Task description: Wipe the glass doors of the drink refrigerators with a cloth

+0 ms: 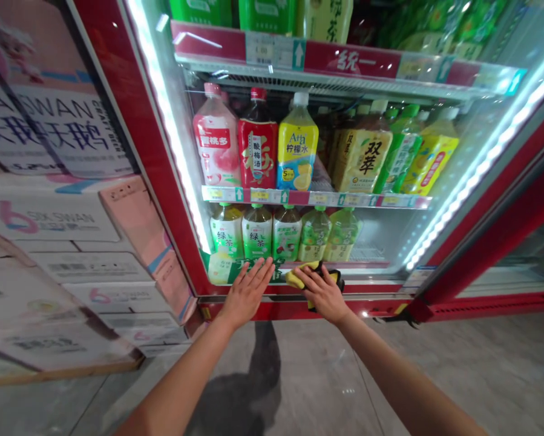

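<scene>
My left hand (248, 293) lies flat with its fingers stretched out, low on the front of a red-framed drinks fridge (272, 311). Its fingertips cover part of a green label (220, 270) there. To its right, my right hand (327, 298) presses a yellow and black cloth (295, 279) against the fridge's lower front. The cloth is bunched under the fingers and sticks out on both sides. Just above my hands, several green tea bottles (258, 233) stand in a row on the bottom shelf.
On the middle shelf stand a pink bottle (216, 142), a red bottle (256, 148), a yellow-blue bottle (298, 148) and several others. Stacked cartons (49, 212) rise close on the left. Grey floor tiles (308, 375) lie below; another red fridge frame (489, 260) is at right.
</scene>
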### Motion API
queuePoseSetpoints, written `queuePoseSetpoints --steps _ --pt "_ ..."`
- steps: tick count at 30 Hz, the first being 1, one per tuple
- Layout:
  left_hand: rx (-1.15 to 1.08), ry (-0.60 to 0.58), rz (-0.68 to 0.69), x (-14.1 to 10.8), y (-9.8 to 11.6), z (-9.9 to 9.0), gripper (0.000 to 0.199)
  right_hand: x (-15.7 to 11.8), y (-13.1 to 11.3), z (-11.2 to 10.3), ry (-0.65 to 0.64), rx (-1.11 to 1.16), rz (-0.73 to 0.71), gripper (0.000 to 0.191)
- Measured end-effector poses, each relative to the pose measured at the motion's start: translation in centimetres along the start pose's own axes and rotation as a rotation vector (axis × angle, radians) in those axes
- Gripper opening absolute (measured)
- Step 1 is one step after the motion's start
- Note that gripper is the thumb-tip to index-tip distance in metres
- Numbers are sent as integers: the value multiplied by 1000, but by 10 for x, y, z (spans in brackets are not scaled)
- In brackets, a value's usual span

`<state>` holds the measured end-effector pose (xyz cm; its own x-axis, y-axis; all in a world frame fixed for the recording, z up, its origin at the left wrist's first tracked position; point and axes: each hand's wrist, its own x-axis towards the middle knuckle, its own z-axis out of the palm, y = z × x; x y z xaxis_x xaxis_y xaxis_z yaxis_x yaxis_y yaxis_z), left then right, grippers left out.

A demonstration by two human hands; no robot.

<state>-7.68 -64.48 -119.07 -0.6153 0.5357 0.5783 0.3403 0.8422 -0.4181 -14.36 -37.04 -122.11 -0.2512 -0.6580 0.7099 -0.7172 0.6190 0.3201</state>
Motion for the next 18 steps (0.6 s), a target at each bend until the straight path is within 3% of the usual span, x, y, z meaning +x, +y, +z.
queuePoseSetpoints --steps 2,5,8,14,18 --pt "-3 16 12 5 3 1 79 -2 9 0 -6 -10 -3 19" --pt "-27 34 42 13 8 3 80 -11 28 -5 69 -70 181 32" --pt "-50 37 48 20 13 5 80 -30 34 -4 101 -113 325 38" --pt "-70 46 104 32 29 15 82 -38 32 1 -3 -63 181 32" --pt "-103 39 131 38 34 18 84 -47 51 -2 87 -137 448 42"
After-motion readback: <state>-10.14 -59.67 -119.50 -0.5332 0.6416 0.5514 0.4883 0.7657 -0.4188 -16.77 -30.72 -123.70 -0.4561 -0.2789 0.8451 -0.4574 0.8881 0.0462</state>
